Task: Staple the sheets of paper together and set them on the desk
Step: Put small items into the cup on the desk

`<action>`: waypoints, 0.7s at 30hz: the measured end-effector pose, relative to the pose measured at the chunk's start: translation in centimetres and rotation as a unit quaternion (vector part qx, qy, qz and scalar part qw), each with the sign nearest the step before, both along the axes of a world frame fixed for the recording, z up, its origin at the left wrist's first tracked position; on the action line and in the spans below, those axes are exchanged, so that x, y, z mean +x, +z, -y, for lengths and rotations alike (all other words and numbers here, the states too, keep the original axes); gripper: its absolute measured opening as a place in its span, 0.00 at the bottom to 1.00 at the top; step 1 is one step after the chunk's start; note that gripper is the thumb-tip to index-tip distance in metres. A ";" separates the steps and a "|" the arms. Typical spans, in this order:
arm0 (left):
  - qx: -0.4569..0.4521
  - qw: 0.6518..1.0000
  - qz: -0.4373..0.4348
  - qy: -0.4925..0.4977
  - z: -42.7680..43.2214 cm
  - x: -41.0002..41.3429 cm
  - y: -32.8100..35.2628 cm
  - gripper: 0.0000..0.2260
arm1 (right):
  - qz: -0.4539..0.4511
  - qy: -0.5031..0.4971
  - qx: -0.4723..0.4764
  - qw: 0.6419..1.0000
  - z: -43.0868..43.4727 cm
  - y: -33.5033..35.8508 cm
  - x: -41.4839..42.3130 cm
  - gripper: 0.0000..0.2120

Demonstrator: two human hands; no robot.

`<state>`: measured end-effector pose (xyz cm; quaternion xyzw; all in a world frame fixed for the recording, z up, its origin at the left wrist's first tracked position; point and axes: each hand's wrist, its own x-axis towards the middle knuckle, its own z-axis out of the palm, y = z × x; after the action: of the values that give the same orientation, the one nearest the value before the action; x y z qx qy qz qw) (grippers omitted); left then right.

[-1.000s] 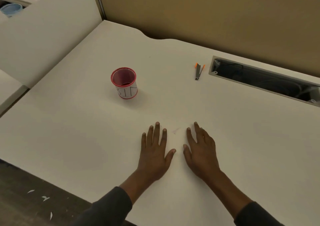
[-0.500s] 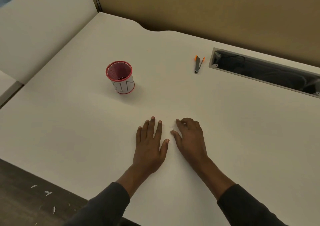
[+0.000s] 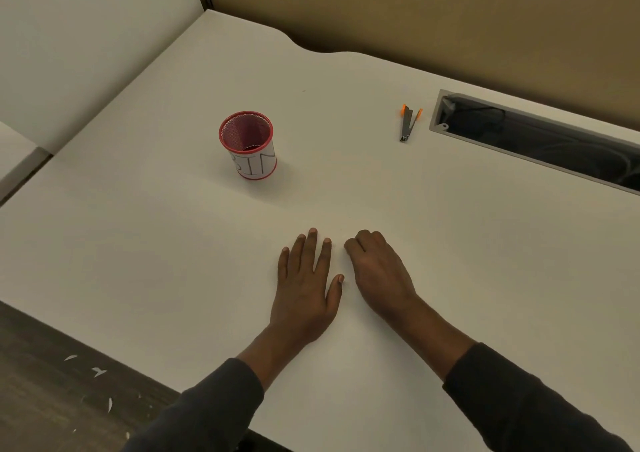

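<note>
My left hand (image 3: 304, 289) lies flat on the white desk (image 3: 138, 243), palm down with the fingers slightly apart and nothing in it. Just to its right, my right hand (image 3: 379, 271) rests on the desk with its fingers curled under; what lies beneath the fingertips is hidden. A small grey stapler (image 3: 408, 124) with orange tips lies at the back right, well beyond both hands. I cannot make out any sheets of paper against the white desk.
A red mesh cup (image 3: 251, 160) labelled "BIN" stands upright at the middle left. A long open cable slot (image 3: 536, 146) runs along the back right. A tan partition (image 3: 415, 18) closes the back. Paper scraps (image 3: 98, 371) lie on the dark floor.
My right hand went from flat with spread fingers to curled, closing over the spot where a small pale scrap lay between the hands. The left hand stayed flat.
</note>
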<state>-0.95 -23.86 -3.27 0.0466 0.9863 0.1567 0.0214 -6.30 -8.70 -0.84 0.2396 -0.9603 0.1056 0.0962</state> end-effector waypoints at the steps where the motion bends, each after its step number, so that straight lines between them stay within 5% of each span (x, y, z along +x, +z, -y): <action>1: -0.001 1.000 0.001 -0.001 0.0 0.0 0.0 0.29 | -0.003 0.008 0.003 1.000 0.0 0.0 -0.1 0.12; 5: 0.003 1.000 0.008 0.000 0.0 -0.1 0.0 0.29 | 0.009 0.006 -0.006 1.000 -0.3 -0.2 -1.1 0.08; 9: 0.006 1.000 0.005 -0.001 0.2 -0.4 0.1 0.30 | 0.136 -0.096 -0.196 0.966 -0.9 0.9 -2.1 0.04; 11: 0.007 1.000 0.007 0.001 0.5 -0.9 0.2 0.30 | 0.216 -0.168 -0.312 0.910 -1.2 1.8 -2.5 0.04; 15: 0.002 1.000 0.015 0.006 0.9 -1.6 0.4 0.30 | 0.374 -0.253 -0.547 0.705 -0.8 3.5 -3.9 0.05; 17: 0.000 1.000 0.020 0.007 0.8 -1.6 0.4 0.30 | 0.411 -0.241 -0.612 0.632 0.1 4.5 -5.1 0.06; 21: 0.012 0.999 0.032 0.017 0.7 -1.5 0.6 0.31 | 0.443 -0.204 -0.669 0.561 3.8 7.5 -8.4 0.05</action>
<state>-2.48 -24.53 -2.64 0.0251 0.9838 0.1706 0.0495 -14.72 -12.49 6.69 -0.1729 -0.5595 0.7881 -0.1897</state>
